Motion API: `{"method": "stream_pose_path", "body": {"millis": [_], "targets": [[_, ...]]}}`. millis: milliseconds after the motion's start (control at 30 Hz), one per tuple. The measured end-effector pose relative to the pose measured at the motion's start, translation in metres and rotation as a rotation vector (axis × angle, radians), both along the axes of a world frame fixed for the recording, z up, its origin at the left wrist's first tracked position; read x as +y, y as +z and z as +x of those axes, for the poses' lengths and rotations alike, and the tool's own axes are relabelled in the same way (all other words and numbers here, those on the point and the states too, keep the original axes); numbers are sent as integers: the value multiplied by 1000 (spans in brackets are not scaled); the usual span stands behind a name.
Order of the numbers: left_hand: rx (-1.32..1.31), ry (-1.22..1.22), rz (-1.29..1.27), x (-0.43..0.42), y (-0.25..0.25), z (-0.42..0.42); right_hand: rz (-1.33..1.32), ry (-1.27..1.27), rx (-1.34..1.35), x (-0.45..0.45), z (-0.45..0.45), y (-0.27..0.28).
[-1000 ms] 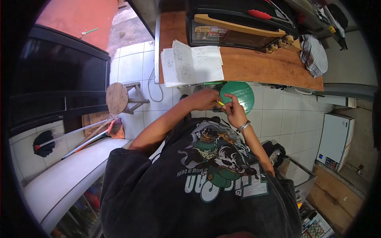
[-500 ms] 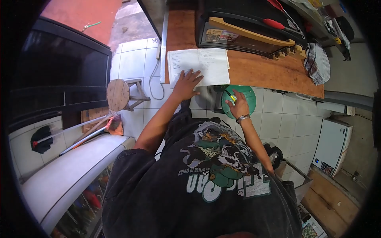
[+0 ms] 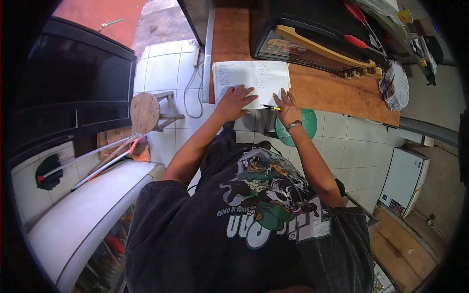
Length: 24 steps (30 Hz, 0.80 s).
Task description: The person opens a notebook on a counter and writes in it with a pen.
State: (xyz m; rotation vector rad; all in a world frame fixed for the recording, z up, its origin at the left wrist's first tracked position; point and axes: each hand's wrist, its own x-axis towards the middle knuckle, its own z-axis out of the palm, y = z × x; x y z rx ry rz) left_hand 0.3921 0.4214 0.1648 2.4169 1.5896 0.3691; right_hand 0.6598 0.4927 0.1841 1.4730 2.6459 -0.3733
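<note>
An open notebook (image 3: 271, 73) with handwriting on both pages lies at the front edge of the wooden counter (image 3: 327, 95). My left hand (image 3: 234, 103) rests on the lower part of its left page, fingers spread, holding nothing. At the lower edge of the right page, my right hand (image 3: 289, 110) holds a black and yellow pen (image 3: 271, 107) whose dark end points left over the paper. Its upper fingers stretch out onto the page.
A black oven (image 3: 312, 41) with a wooden rack and red tongs (image 3: 355, 41) stands behind the notebook. A checkered cloth (image 3: 394, 85) lies at the counter's right end. Below are a green stool (image 3: 305, 128) and a wooden stool (image 3: 145, 113).
My hands have parted, and my left hand has come down on the notebook. The raised page now lies flat. My right hand has moved up to the right page with the pen.
</note>
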Motion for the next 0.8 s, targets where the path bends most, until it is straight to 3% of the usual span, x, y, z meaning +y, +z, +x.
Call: {"method": "stream_pose_path", "body": {"millis": [333, 533, 600, 800], "targets": [[-68, -16, -6, 3, 3, -3, -38, -65, 2, -4, -3, -7], [79, 9, 57, 2, -10, 0, -35, -61, 21, -3, -4, -2], [-53, 28, 72, 0, -9, 1, -32, -73, 49, -4, -4, -2], [-67, 15, 85, 0, -3, 0, -4, -76, 64, -5, -4, -5]]}}
